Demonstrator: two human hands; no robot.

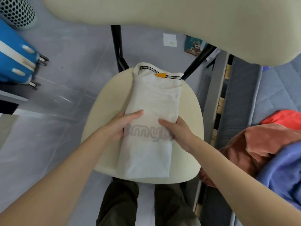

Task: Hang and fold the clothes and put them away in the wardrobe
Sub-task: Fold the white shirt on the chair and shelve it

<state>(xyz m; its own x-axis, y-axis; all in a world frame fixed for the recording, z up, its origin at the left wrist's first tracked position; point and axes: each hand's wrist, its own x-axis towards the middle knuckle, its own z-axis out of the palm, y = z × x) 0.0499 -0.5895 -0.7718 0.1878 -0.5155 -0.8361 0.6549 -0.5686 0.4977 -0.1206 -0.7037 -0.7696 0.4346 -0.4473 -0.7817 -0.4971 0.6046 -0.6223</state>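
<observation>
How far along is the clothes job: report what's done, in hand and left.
Done: the white shirt lies on the chair seat, folded into a long strip. In hand: left hand and right hand grip its sides midway, apparently for the cross fold. Left: the rust, red and blue clothes heaped at the right; no wardrobe in view.

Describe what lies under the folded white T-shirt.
The folded white T-shirt lies on a cream rounded chair seat, whose rim shows around it. The seat's middle is covered, as are the fingers of the left hand and right hand tucked beneath the cloth.
</observation>
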